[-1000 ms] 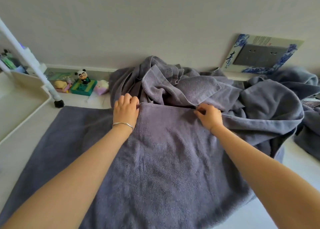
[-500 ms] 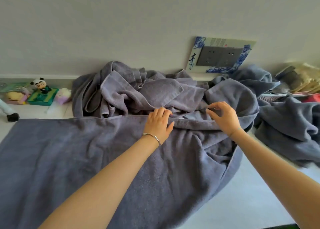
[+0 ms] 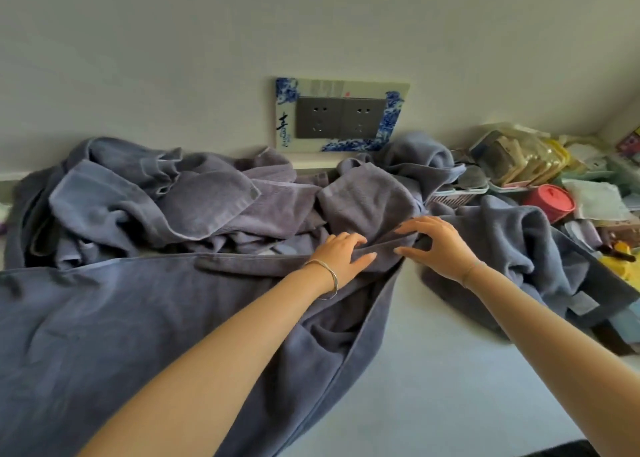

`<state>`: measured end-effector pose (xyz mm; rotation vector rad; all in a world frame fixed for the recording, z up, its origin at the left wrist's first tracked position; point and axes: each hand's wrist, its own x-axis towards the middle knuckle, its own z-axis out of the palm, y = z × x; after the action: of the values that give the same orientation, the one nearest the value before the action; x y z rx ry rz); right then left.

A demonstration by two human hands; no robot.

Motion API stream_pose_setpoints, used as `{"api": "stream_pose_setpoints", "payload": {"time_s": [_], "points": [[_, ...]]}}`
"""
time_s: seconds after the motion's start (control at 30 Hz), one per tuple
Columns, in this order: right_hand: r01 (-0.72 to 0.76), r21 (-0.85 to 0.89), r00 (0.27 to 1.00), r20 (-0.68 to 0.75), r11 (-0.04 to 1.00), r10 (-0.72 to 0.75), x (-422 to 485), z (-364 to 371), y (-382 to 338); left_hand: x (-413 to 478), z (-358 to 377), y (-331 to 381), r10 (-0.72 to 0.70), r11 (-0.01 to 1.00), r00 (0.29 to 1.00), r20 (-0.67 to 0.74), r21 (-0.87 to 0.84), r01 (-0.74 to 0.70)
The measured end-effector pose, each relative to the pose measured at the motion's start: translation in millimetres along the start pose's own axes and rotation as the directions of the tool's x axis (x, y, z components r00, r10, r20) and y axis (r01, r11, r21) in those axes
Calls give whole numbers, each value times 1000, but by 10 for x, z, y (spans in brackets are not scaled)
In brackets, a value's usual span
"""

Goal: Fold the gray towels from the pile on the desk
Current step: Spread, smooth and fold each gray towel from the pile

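The towel (image 3: 121, 318) on the table (image 3: 433, 387) runs out of sight leftward and below, its far corner half hidden by the left hand (image 3: 341, 256) gripping the hem and the right hand (image 3: 440, 249) spread wide, just before the pile (image 3: 173, 207).

Head view. Towel (image 3: 121, 318) spread flat on desk (image 3: 433, 370), left side; right end rumpled. Pile (image 3: 207, 200) heaped behind it, against the wall. Left hand (image 3: 341, 254) pinches the towel's far hem near the right corner. Right hand (image 3: 440, 245) just beside it, fingers spread, touching the bunched corner. Socket (image 3: 341, 117) above the pile.
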<state>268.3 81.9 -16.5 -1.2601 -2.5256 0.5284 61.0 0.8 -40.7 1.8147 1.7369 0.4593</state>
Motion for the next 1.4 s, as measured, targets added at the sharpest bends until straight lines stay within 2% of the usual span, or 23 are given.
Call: {"api": "stream_pose_setpoints", "payload": {"time_s": [0.1,0.23,0.3,0.43,0.6,0.77,0.83,0.93,1.0,1.07,1.17,1.2,1.23,1.3,1.33,1.4], "points": [[79,-125,997,31,989,-76,53,-71,237,215,123,218,-4,999,998,59,37,2],[112,-130,993,41,985,-108,147,-126,405,417,178,319,-24,999,999,-42,-34,22],[124,-119,991,61,985,-117,174,-121,460,466,206,335,4,1000,999,-46,-26,-5],[145,-89,987,83,985,-138,169,-94,507,470,179,373,3,976,1000,-11,-216,-5],[179,-142,968,203,974,-148,232,-219,435,382,-133,339,-42,867,999,30,-496,51],[34,39,936,349,999,-46,125,-419,243,229,-429,330,-22,798,998,54,-600,50],[-55,28,899,437,998,37,15,-555,140,161,-531,336,-16,756,998,57,-653,50],[-237,2,829,523,972,201,-213,-875,-8,50,-642,386,27,750,996,82,-661,34],[-365,89,789,557,927,258,-355,-1112,-132,-20,-686,435,54,746,993,109,-666,33],[-479,279,764,598,832,240,-485,-1367,-243,-102,-765,522,82,692,986,142,-721,46],[-539,451,782,582,712,223,-583,-1768,-278,-154,-911,681,80,534,976,204,-835,131],[-539,468,789,573,701,224,-580,-1874,-264,-146,-953,737,82,528,974,210,-838,136],[-539,474,794,561,696,233,-565,-1956,-240,-117,-967,778,88,577,975,202,-809,116],[-524,417,803,532,742,268,-505,-2037,-139,-33,-929,819,93,767,987,132,-641,14],[-504,341,810,505,793,298,-455,-2033,-45,38,-871,804,90,833,994,68,-553,-38],[-451,125,840,393,884,373,-361,-1925,171,183,-705,708,72,884,996,-45,-461,-85]]}}
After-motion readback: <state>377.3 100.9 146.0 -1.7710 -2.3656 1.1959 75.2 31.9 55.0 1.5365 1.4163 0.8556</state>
